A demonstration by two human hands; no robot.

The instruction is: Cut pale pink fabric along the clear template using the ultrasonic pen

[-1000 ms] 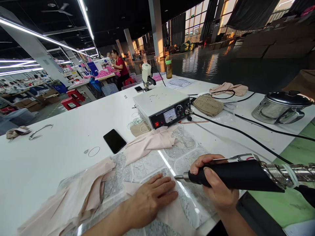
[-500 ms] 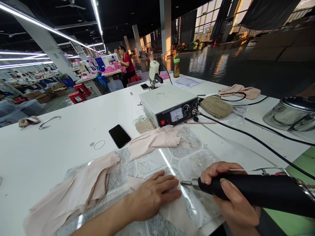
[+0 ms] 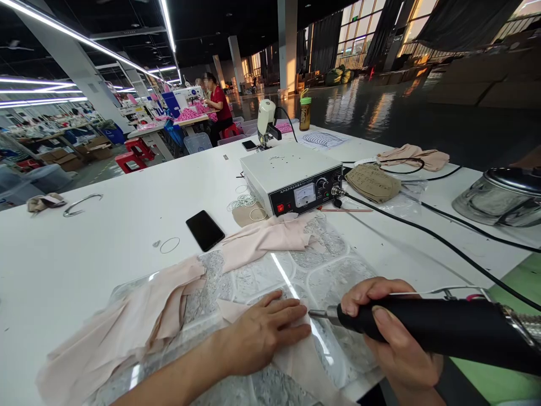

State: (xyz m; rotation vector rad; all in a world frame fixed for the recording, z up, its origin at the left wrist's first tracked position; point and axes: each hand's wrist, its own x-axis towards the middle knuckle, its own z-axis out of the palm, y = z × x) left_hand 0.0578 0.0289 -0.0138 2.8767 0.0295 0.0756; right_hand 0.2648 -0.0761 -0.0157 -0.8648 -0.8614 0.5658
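Note:
My left hand [image 3: 268,332] lies flat with its fingers stretched out, pressing a pale pink fabric piece [image 3: 302,363] onto a clear-covered, stone-patterned mat [image 3: 253,282]. My right hand [image 3: 397,332] is wrapped round the thick black handle of a handheld ultrasonic welder [image 3: 439,327]. Its narrow metal tip points left and sits at the fabric's edge, just beside my left fingertips; whether it touches the cloth I cannot tell. A stack of pink fabric pieces [image 3: 139,316] rests left of my left hand. More pink fabric [image 3: 266,239] lies at the mat's far side.
Beyond the mat stands a control box [image 3: 296,175] with a dial, its black cable [image 3: 422,225] running right. Around it are a phone [image 3: 205,230], elastic loops [image 3: 243,203], a brown cloth piece [image 3: 374,181], a glass pot [image 3: 499,197] and a bottle [image 3: 305,113]. A person [image 3: 218,104] sits farther back.
The camera view has shifted slightly. Both hands, the welder and the fabric keep nearly the same places relative to one another.

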